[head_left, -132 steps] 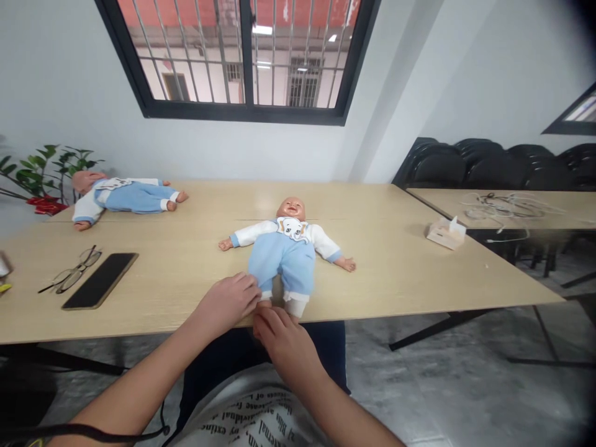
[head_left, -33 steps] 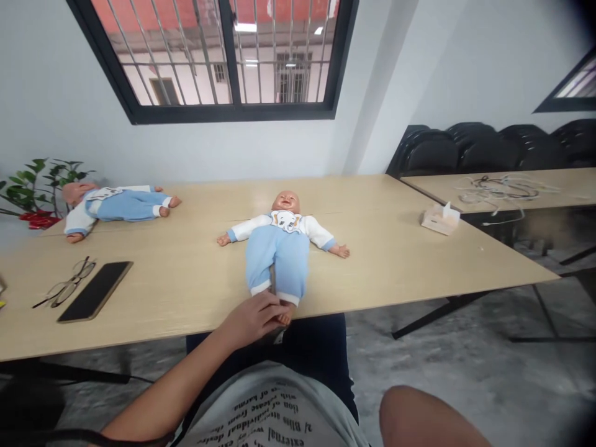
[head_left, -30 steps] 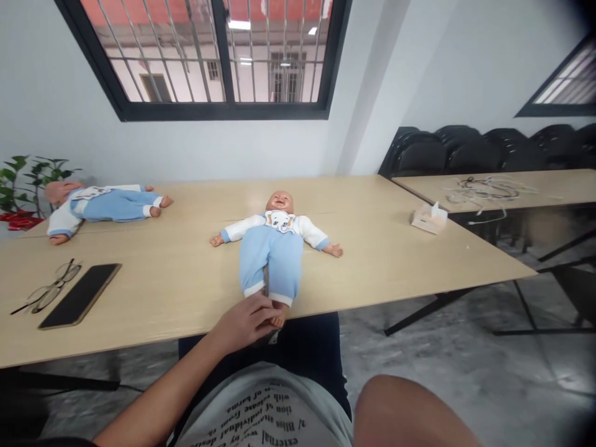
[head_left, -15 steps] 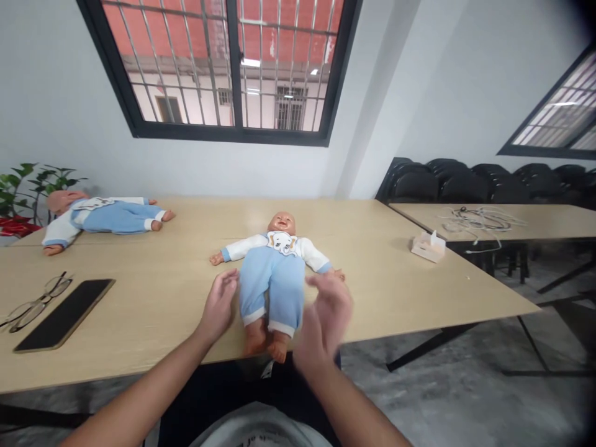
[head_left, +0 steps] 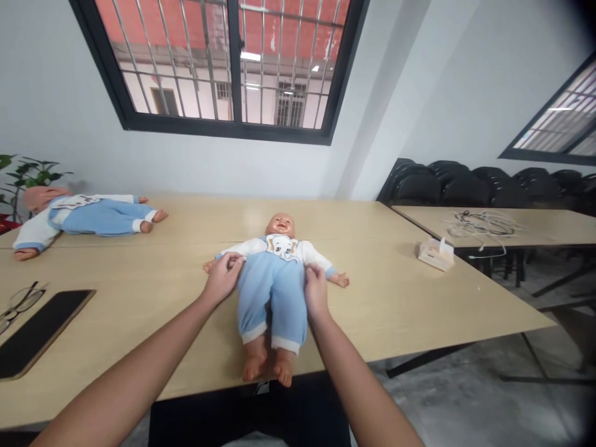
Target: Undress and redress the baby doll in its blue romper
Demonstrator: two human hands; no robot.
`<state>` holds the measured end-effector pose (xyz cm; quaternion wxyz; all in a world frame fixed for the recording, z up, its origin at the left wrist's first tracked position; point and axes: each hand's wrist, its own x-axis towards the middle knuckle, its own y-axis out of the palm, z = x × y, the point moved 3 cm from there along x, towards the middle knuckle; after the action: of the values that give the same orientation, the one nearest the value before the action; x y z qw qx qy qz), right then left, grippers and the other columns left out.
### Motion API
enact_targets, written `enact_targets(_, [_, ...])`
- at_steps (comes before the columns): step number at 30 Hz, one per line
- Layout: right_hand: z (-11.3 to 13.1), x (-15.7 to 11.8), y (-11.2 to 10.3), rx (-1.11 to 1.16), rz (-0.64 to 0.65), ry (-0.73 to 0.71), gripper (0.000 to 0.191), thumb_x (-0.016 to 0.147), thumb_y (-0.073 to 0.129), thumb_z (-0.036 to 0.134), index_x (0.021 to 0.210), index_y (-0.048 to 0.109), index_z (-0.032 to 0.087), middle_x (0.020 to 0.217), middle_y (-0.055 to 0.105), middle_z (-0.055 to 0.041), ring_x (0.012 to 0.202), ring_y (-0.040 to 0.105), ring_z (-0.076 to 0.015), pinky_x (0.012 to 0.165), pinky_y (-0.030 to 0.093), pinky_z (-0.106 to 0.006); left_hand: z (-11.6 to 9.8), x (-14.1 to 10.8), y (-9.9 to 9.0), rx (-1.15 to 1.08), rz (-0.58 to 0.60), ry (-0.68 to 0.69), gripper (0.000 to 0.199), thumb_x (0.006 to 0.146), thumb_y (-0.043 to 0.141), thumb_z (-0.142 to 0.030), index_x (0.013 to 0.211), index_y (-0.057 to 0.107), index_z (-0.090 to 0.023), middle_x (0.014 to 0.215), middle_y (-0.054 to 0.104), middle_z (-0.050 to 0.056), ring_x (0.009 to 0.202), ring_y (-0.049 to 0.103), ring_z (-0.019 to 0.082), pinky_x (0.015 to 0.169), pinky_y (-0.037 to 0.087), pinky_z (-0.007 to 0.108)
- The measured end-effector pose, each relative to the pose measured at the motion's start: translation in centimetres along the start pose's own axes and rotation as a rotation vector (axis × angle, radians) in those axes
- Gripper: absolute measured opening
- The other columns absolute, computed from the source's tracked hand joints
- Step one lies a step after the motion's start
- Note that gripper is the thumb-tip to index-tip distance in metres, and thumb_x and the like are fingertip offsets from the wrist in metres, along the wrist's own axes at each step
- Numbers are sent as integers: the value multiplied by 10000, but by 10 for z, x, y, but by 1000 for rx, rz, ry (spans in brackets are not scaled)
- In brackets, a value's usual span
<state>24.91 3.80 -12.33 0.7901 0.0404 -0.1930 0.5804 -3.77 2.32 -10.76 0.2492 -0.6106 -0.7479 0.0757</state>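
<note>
A baby doll [head_left: 280,226] lies on its back on the table, arms spread and bare feet toward me at the near edge. It wears a white top with an elephant-face bib [head_left: 282,248] and light blue trousers [head_left: 272,292] with white cuffs. My left hand [head_left: 223,277] is closed, fingers pinching the cloth at the left side of the trousers' waist. On the opposite side, my right hand [head_left: 317,289] is closed on the waist edge, its fingertips partly hidden.
A second doll [head_left: 102,216] lies at the back left by a plant [head_left: 35,174]. Eyeglasses [head_left: 23,301] and a black phone [head_left: 46,332] rest at the left. Toward the right are a tissue box [head_left: 436,253], tangled cables [head_left: 484,225] on another table, and stacked black chairs [head_left: 419,186].
Both hands have moved up along the doll, from beside its legs to the waist of the trousers, and have closed there. The camera view has shifted slightly.
</note>
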Motion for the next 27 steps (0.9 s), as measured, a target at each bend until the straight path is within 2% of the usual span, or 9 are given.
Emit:
enact_targets(2, [-1, 0, 1, 15, 47, 67, 342, 949, 492, 430, 1098, 657, 170, 1103, 726, -112, 1031, 658, -258, 937, 522, -413, -3, -2, -2, -8, 15, 49, 481, 994, 451, -539, 1244, 631, -170, 1199, 726, 117, 1085, 674, 240, 957, 527, 371])
enact_targets(4, [6, -1, 4, 12, 138, 33, 329, 951, 503, 426, 1082, 664, 172, 1093, 725, -110, 1023, 656, -256, 943, 523, -415, -9, -2, -2, 28, 122, 150, 447, 998, 468, -523, 1223, 669, -193, 1262, 710, 111, 1178, 652, 253, 1048, 498, 407])
enact_targets(6, [16, -4, 4, -21, 131, -38, 305, 952, 516, 399, 1106, 652, 173, 1089, 711, -110, 1013, 650, -248, 936, 528, -410, -12, -3, -1, 91, 217, 222, 422, 1002, 478, -505, 1192, 703, -203, 1289, 704, 106, 1228, 633, 269, 1124, 453, 449])
enact_targets(10, [48, -23, 7, -129, 143, -353, 253, 956, 503, 309, 1141, 635, 198, 1166, 678, -114, 1148, 609, -254, 1048, 464, -466, -8, -3, 1, 99, 299, 235, 480, 1015, 464, -522, 1309, 660, -197, 1396, 660, 114, 1321, 594, 284, 1181, 421, 481])
enact_targets(14, [83, -54, 19, -156, 519, -762, 304, 929, 486, 259, 1177, 659, 230, 1267, 685, -100, 1285, 572, -265, 1111, 411, -499, -2, -5, 8, 66, 352, 243, 550, 1035, 421, -526, 1454, 558, -197, 1531, 560, 110, 1426, 515, 271, 1223, 381, 470])
enact_targets(17, [97, -75, 25, -240, 821, -971, 432, 936, 525, 349, 1344, 605, 233, 1407, 648, -91, 1402, 499, -266, 1178, 343, -494, -3, -3, 10, 97, 293, 265, 547, 1023, 439, -522, 1446, 561, -196, 1511, 577, 121, 1402, 535, 275, 1204, 398, 470])
enact_targets(20, [100, -88, 31, -369, 964, -1017, 589, 965, 543, 508, 1479, 505, 224, 1516, 571, -101, 1463, 434, -266, 1201, 299, -484, -1, 4, 1, 194, 132, 227, 465, 980, 488, -510, 1260, 663, -182, 1287, 706, 130, 1205, 646, 277, 1079, 489, 438])
enact_targets(23, [98, -93, 41, -500, 918, -946, 641, 960, 575, 527, 1508, 465, 214, 1525, 559, -114, 1465, 426, -271, 1143, 346, -485, 8, 12, -19, 291, 9, 117, 413, 954, 474, -504, 1088, 698, -186, 1049, 741, 98, 971, 675, 254, 910, 522, 373])
enact_targets(27, [94, -92, 56, -653, 800, -862, 605, 974, 561, 474, 1497, 458, 190, 1539, 528, -148, 1412, 466, -305, 1063, 387, -515, 29, 21, -49, 348, 3, -34, 418, 924, 455, -525, 974, 711, -198, 894, 742, 52, 828, 655, 234, 776, 482, 307])
